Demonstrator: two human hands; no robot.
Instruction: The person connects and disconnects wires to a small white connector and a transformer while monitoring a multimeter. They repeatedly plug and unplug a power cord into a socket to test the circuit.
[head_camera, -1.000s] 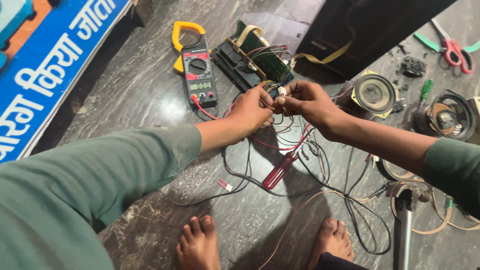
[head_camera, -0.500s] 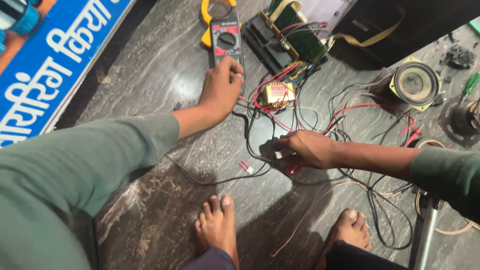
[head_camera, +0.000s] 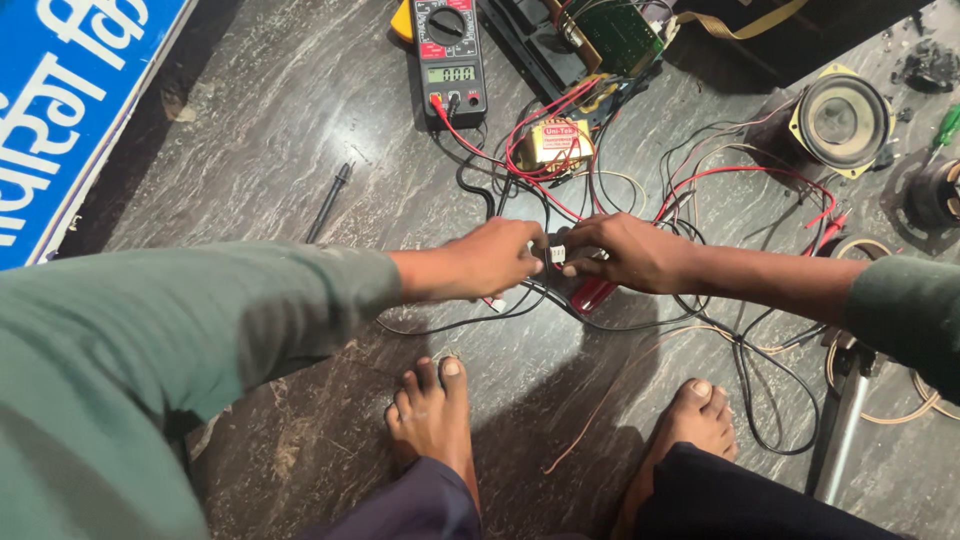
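Note:
My left hand and my right hand meet fingertip to fingertip low over the dark stone floor. Both pinch a small white connector on thin black wires. A red-handled tool lies under my right hand, partly hidden by it. A tangle of red and black wires runs from the hands up to a small yellow-labelled transformer and a clamp multimeter with red and black leads plugged in.
A green circuit board and a round speaker lie at the top right. A loose black probe rests at the left, beside a blue sign. My bare feet and a metal tube are below.
My left hand has come back from the multimeter to meet my right hand at the connector. My right hand has stayed near the red-handled tool, lifting slightly.

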